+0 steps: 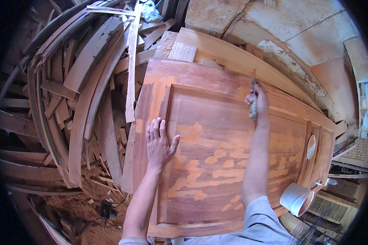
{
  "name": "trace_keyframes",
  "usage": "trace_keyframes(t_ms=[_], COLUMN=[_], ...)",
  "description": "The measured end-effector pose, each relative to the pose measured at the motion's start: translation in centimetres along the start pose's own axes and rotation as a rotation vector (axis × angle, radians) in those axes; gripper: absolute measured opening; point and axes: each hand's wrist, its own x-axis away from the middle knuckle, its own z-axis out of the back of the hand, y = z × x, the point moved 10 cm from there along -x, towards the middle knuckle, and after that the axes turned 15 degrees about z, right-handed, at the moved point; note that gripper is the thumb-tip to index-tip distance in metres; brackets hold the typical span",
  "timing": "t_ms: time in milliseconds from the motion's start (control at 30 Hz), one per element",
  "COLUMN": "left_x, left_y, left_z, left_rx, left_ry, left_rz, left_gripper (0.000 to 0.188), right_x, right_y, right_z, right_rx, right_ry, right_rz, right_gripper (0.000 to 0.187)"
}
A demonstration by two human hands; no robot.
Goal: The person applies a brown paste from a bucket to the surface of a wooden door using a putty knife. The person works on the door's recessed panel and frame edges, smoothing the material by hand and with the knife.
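A large reddish-brown panelled wooden door [216,110] lies flat in front of me, blotched with orange filler-like patches. My left hand [158,141] rests on its left frame and the panel edge, fingers spread and holding nothing. Toward the door's far edge, my right hand [259,100] is closed round a slim hand tool [253,109] with a smeared, stained handle. Its thin end points away from me and has orange at the tip; whether it is a brush or a putty knife, I cannot tell.
Curved boards and offcuts [96,73] are heaped on the left, above sawdust [75,208]. Pale boards [233,59] run behind the door. A white bucket [292,197] stands at the near right edge, and a round white disc [311,147] lies on the door.
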Motion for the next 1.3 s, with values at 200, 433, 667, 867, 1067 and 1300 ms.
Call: trace_keyframes(t_ms=[200,433,667,867,1067,1300], left_x=[-0.4,-0.4,-0.4,-0.4,-0.4,-0.4], left_y=[-0.3,0.4,0.2,0.1,0.3,-0.5], left_z=[0.8,0.6,0.5,0.9,0.6,0.7], left_rx=[-0.022,-0.02,-0.026,-0.033,-0.013,-0.023], left_ry=[0.03,0.027,0.037,0.052,0.067,0.063], left_rz=[-0.041,-0.052,-0.053,-0.051,-0.067,-0.043], left_gripper=[0.074,0.073,0.073,0.072,0.071,0.071], right_x=[3.7,6.0,7.5,6.9,1.9,3.2], right_y=[0.4,0.4,2.0,-1.9,-1.6,-2.0], right_z=[-2.7,-6.9,-7.0,-7.0,-10.1,-6.7], right_rx=[0.154,1.124,1.338,1.26,1.411,1.374], right_ry=[-0.004,-0.219,-0.168,-0.355,-0.814,-0.932], right_rz=[-0.066,0.638,0.393,0.368,0.28,0.2], right_gripper=[0.024,0.037,0.036,0.03,0.032,0.03])
